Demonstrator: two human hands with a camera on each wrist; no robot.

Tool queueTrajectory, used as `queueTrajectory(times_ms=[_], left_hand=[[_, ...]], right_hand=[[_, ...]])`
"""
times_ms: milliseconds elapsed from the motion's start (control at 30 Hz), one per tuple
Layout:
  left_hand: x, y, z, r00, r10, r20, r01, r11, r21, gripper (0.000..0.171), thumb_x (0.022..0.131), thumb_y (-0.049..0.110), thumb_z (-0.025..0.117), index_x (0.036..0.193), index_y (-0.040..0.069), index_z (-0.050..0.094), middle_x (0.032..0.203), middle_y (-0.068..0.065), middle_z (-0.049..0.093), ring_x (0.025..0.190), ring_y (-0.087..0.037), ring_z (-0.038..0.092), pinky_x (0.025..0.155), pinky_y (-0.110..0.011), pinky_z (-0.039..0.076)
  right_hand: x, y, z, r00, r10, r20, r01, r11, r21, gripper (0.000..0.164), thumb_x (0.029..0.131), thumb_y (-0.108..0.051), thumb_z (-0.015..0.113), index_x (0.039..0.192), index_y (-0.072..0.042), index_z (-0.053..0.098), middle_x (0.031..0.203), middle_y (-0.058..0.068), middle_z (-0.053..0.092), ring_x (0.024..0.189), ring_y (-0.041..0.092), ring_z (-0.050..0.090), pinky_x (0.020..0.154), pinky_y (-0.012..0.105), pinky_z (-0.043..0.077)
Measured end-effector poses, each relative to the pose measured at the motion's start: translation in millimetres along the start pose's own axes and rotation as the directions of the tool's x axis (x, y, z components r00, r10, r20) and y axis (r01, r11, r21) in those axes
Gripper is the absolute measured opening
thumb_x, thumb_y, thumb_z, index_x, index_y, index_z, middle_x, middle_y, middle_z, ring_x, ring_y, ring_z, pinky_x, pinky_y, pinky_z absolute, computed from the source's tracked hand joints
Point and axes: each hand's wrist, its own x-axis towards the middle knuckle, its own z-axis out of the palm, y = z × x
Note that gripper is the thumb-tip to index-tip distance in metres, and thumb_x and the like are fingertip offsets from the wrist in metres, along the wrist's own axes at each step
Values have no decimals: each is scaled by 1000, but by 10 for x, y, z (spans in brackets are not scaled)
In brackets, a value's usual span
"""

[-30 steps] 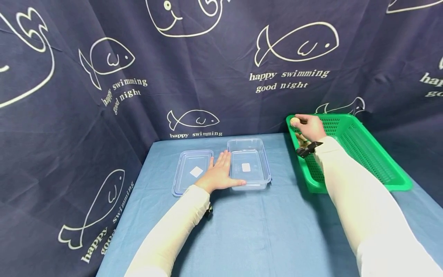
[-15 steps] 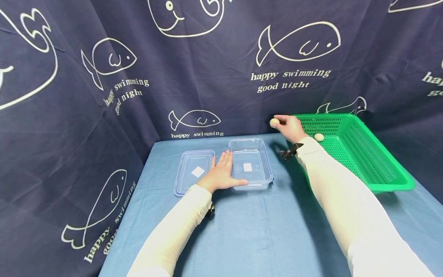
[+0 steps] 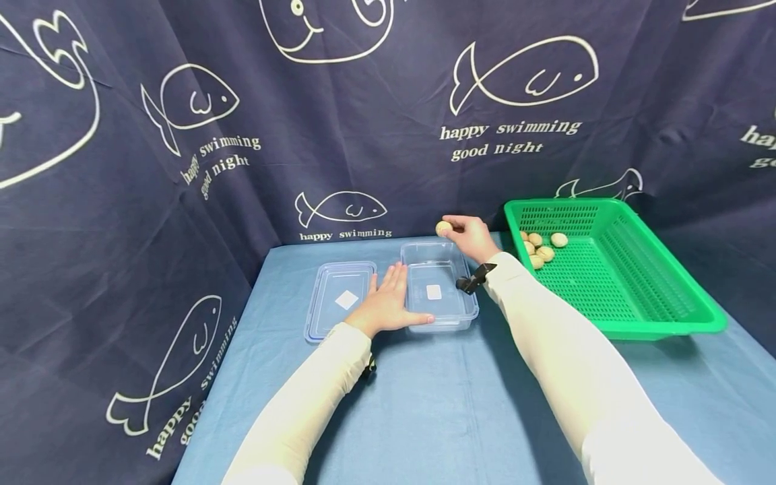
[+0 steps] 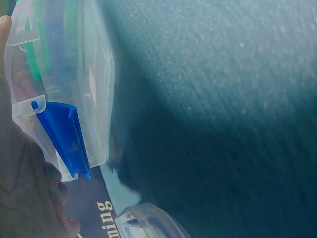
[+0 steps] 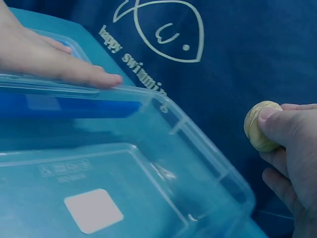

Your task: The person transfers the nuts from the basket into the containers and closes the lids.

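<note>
My right hand (image 3: 475,239) pinches a pale walnut (image 3: 444,228) between thumb and fingers, above the back edge of a clear plastic container (image 3: 442,316). In the right wrist view the walnut (image 5: 263,126) shows its seam, just beyond the container's rim (image 5: 208,148). My left hand (image 3: 388,306) rests with straight, spread fingers along the container's left rim, its thumb over the front corner. In the left wrist view a blue clip (image 4: 64,136) hangs from the container's side. Inside the container only a white label (image 3: 434,292) shows.
The container's flat lid (image 3: 339,283), with a blue edge, lies just left of it. At the right stands a green basket (image 3: 685,303) with several walnuts (image 3: 545,254) in its left side. A dark curtain (image 3: 394,148) with fish drawings hangs behind the blue-covered table (image 3: 412,404).
My right hand has carried the walnut left, from the basket's back left corner to above the container's back edge. Walnuts in the basket have come into view. My left hand stays on the rim.
</note>
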Motion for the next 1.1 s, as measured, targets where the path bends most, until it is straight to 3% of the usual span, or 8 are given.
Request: queueTrajectory(times_ms=[267,700,833,1100], left_hand=[[9,-14,14,1000,-13,3,13,1000,19,132,74,91,51,162,4,2,170,-14,2,156,-25,1,122,-58,1],[29,-50,13,1000,-10,-2,10,1000,8,134,73,92,51,162,2,6,170,-15,3,156,-26,2,121,-60,2],[35,-58,26,1000,-5,-10,5,1000,8,135,72,93,50,162,2,6,170,-15,4,156,-26,3,121,-60,2],[11,-41,22,1000,8,-11,-8,1000,0,135,73,93,49,162,1,5,169,-15,3,156,-29,4,121,-60,2]], right_hand=[[-84,10,235,999,-10,34,7,996,93,40,95,-9,71,132,6,63,127,23,67,111,36,67,96,48,53],[-110,-53,534,996,-19,91,7,992,128,42,93,-12,74,130,6,65,123,20,70,112,34,68,96,45,54],[-131,-78,612,994,-7,113,-3,995,97,40,94,-12,73,130,5,65,124,20,69,112,33,68,96,44,54],[-168,4,710,992,-2,128,-14,992,123,41,95,-9,71,132,7,63,126,21,68,113,35,67,97,45,53]])
